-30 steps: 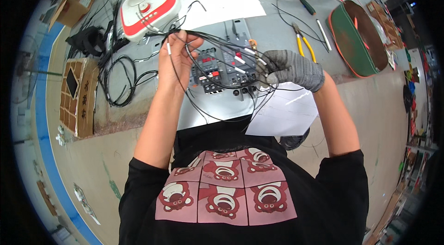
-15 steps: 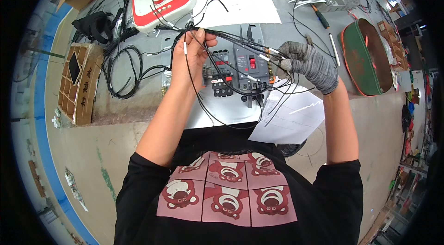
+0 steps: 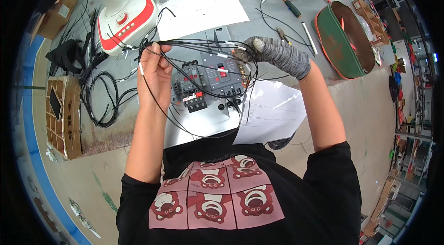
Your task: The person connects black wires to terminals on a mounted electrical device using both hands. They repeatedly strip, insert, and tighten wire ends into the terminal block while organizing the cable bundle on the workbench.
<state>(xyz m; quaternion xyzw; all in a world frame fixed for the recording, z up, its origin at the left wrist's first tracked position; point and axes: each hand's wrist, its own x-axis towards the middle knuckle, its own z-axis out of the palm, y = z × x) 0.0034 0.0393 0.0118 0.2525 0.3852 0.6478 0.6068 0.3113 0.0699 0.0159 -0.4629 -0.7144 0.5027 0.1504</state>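
My bare left hand (image 3: 156, 71) pinches a bundle of thin black wires (image 3: 196, 41) between thumb and fingertips. White marker sleeves show on several of the wires. My right hand (image 3: 280, 55), in a grey knit glove, is closed around the bundle's other end, its fingertips partly hidden by looping strands. Below the stretched wires, a grey metal mounting plate (image 3: 203, 127) carries a dark circuit breaker (image 3: 212, 77) with a red switch. Left of the breaker sits a black contactor (image 3: 188, 83). One long wire droops from my left hand across the plate's near side.
A white and red fan base (image 3: 129, 23) stands far left, with coiled black cable (image 3: 99, 118) nearer. Beside that is a compartmented cardboard box (image 3: 69, 118). A printed sheet (image 3: 277, 111) overhangs the bench's near edge. To the right lie a green case (image 3: 330, 44), a screwdriver (image 3: 291, 7) and pliers (image 3: 283, 35).
The whole view has shifted, bench items now sitting further left. My right hand has risen and turned relative to the breaker, and the loose wire ends curl round it. My left hand keeps its pinch.
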